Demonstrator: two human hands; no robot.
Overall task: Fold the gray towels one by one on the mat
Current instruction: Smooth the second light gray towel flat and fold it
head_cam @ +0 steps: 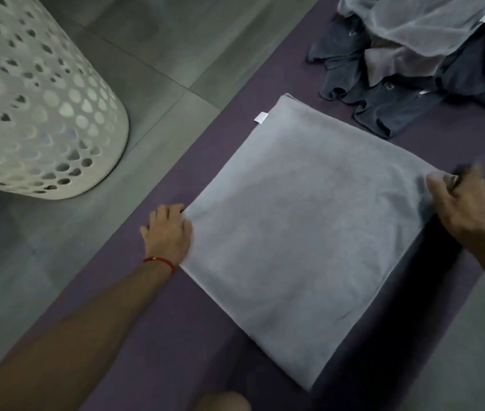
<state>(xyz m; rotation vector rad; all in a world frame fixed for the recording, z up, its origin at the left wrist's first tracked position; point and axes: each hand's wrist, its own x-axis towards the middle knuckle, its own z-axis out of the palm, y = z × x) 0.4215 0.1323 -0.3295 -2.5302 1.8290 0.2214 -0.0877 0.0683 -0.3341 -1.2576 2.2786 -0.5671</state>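
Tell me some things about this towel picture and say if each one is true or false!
1. The light gray towel lies flat on the purple mat. True.
2. The left hand wears a blue watch. False: a red bracelet sits on that wrist.
3. The right hand pinches a corner of the towel with its fingers. True.
4. The white basket stands on the mat. False: it stands on the gray floor, beside the mat.
5. A heap of unfolded towels waits at the far end of the mat. True.
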